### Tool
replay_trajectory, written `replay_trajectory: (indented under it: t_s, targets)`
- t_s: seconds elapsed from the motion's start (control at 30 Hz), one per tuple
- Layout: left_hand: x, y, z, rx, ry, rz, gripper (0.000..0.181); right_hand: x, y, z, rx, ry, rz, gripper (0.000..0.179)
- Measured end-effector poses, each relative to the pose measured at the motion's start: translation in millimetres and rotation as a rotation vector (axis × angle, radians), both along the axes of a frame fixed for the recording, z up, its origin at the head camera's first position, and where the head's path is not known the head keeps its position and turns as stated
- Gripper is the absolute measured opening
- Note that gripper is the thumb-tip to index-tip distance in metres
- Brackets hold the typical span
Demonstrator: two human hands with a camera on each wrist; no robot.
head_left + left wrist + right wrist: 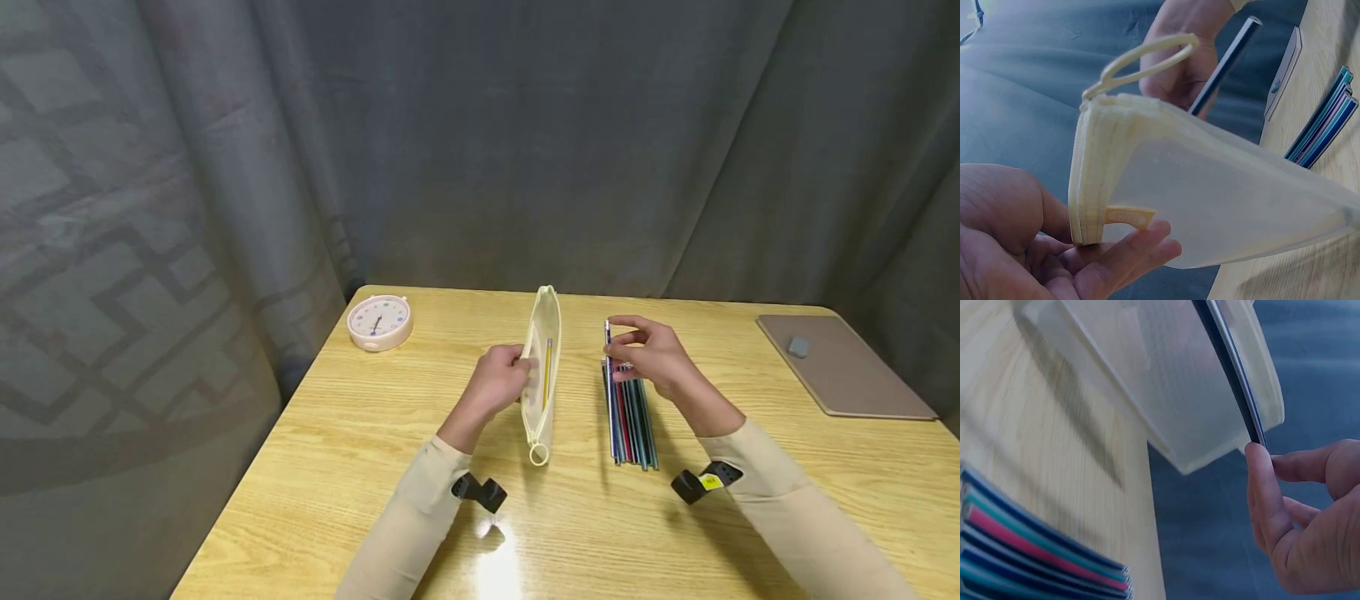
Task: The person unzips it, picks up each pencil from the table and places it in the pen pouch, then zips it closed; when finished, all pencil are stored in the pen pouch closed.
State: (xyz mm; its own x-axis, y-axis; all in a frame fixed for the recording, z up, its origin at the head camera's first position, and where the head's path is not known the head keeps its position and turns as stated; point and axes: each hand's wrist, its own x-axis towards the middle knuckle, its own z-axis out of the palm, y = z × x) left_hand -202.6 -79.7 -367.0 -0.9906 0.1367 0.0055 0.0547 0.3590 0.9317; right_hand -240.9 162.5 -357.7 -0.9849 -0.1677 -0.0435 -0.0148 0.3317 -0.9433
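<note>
Head view: clock (379, 322) numerals unreadable

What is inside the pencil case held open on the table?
One yellow pencil shows through the open top of the pencil case. Anything deeper is hidden by its cloudy walls.

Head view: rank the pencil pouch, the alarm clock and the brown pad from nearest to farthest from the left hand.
1. Pencil pouch: held upright by the left hand, mid-table.
2. Alarm clock: far-left corner of the table.
3. Brown pad: right edge, beyond the right hand and the pencils.
</note>
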Motion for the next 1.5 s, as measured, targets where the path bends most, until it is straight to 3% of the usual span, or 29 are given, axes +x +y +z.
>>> replay_trajectory:
  t_s: [0.33, 0.6, 0.93, 1.5]
  targets:
    - [2.3, -0.8, -1.6, 0.015, -0.002, -0.01, 0.032, 4.3, -17.8, 12.1, -0.07, -0.012, -0.029, 0.062]
    - [2.2, -0.2, 0.1, 0.004, 0.01, -0.011, 0.031, 7.1, -31.4, 18.6, -0.141, 0.032, -0.069, 0.061]
    - [1.3, 3.0, 0.8, -0.012, 0.001, -0.017, 0.03, 9.0, -50.3, 22.6, -0.312, 0.031, -0.134, 0.06]
    - [2.4, 2.4, 1.5, -0.038, 0.027, -0.02, 0.024, 6.6, -72.9, 25.4, -0.362, 0.075, -0.142, 0.06]
